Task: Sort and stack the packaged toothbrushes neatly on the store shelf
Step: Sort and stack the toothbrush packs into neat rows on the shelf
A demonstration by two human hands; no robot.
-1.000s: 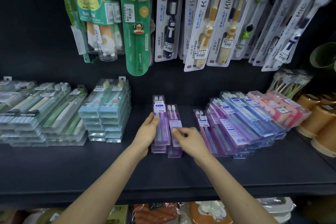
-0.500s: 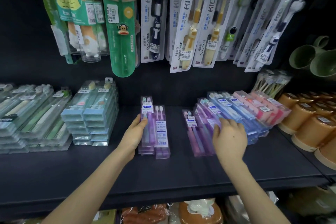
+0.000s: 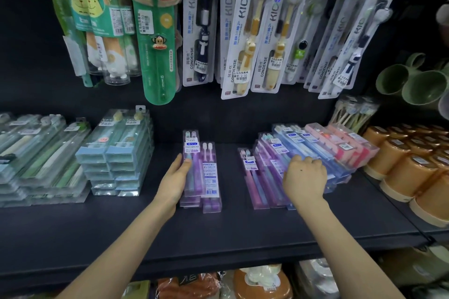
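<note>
Shelf: dark flat board [image 3: 218, 238] is carrying every pack; it looks smooth, so packs are likely sliding easily on it.
Left hand: left hand [image 3: 173, 181] is lying flat against the left edge of the purple stack [image 3: 211, 177], thumb resting on the top pack, fingers straight and gripping nothing.
Right hand: right hand [image 3: 303, 177] is curling knuckles-up over the pile [image 3: 315, 150]; its fingertips are hidden, so I cannot tell whether it is pinching a pack.
Stack: lying mid-shelf, one pack sitting askew to the right.
Pile: purple, blue and pink packs are fanning out at the right, overlapping and leaning.
Handling: clear plastic cases are looking light, stiff and slick; taking one by its long edges is probably safest, as the fan could slip.
Around: blue stack [image 3: 116, 153] is sitting left, orange cups [image 3: 401, 165] right, kids packs [image 3: 243, 31] hanging above.
</note>
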